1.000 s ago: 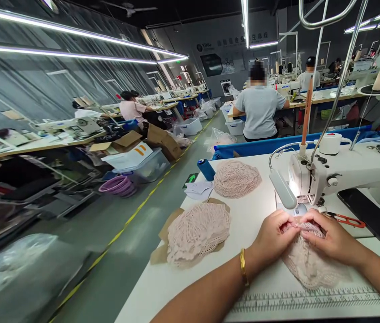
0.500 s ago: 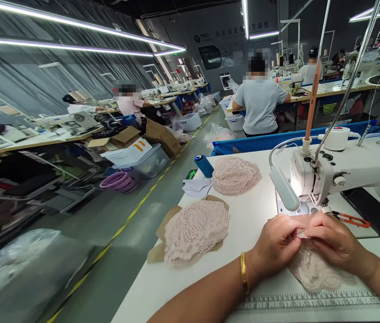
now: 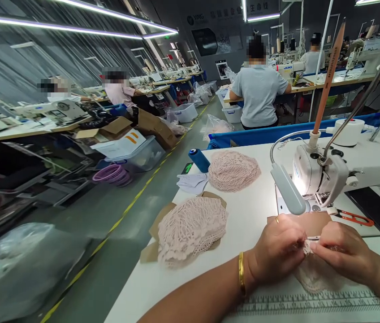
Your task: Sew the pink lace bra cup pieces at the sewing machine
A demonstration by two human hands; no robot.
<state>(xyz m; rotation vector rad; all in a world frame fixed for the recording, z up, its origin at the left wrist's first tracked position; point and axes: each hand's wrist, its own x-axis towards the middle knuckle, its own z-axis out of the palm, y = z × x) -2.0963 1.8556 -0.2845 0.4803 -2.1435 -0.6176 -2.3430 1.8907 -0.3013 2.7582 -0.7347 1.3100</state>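
Observation:
My left hand (image 3: 280, 244) and my right hand (image 3: 346, 251) are close together in front of the sewing machine (image 3: 317, 170). Both are closed on a piece of pale pink lace (image 3: 317, 271), pinching its upper edge between fingers and thumbs. The lace hangs down toward the ruler strip (image 3: 311, 304) on the table. Just beyond my fingers lies a flat brown piece (image 3: 314, 220), partly hidden by my hands. The machine's needle area is a short way past it, under a lit lamp (image 3: 287, 188).
Two lace stacks (image 3: 193, 229) (image 3: 233, 170) lie left on the white table, beside a blue thread spool (image 3: 199, 160) and white folded fabric (image 3: 192, 182). Orange thread snips (image 3: 354, 218) and a black phone (image 3: 378, 213) lie right. Several people work at machines beyond; one sits ahead (image 3: 259, 94).
My hands have moved slightly apart and rolled, still pinching the lace. More of the brown piece shows behind them. The view has shifted a little.

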